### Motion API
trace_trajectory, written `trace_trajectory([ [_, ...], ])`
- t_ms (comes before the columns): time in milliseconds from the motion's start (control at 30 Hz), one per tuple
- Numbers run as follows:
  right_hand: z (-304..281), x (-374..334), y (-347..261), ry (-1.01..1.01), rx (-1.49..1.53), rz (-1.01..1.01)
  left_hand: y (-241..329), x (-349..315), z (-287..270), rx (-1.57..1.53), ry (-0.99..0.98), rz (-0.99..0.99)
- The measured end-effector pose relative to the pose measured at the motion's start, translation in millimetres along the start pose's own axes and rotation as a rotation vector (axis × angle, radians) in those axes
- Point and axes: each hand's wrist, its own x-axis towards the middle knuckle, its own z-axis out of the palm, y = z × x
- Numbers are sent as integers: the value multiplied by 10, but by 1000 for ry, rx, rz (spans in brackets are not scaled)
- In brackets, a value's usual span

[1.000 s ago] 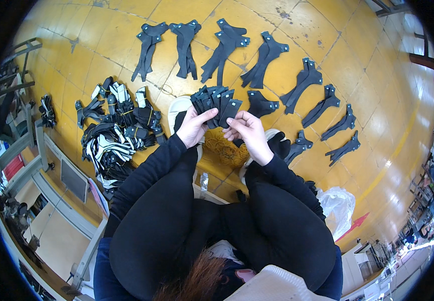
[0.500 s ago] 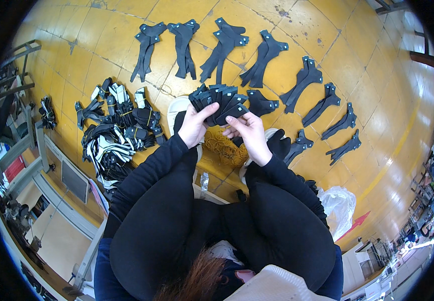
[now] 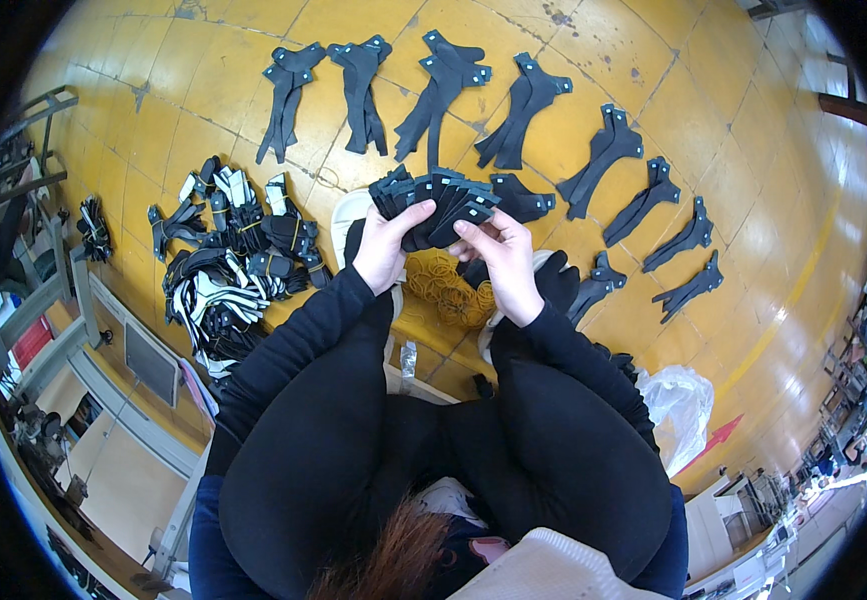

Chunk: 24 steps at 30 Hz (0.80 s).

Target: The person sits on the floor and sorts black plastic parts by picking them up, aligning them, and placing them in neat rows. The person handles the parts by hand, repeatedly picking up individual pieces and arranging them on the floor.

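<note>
A fan of black cut fabric pieces with small pale stickers is spread between my hands, above the floor between my feet. My left hand grips the left part of the fan, thumb on top. My right hand pinches the pieces at the right end between thumb and fingers. Just beyond my right hand lies a bundle of similar black pieces. Under the hands is a heap of yellow rubber bands. The lower ends of the held pieces are partly hidden by my fingers.
Small stacks of black fabric pieces form an arc across the yellow tiled floor. At left lies a pile of banded black and white pieces. A clear plastic bag sits at right. A metal frame stands far left.
My right hand has shifted slightly, and the pieces at the right end of the fan sit closer together. My left hand stays nearly in place.
</note>
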Motion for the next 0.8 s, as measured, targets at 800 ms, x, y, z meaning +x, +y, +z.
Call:
trace_trajectory([
  [800,-72,7,69,122,2,-152,-2,-20,-26,-25,-40,-111],
])
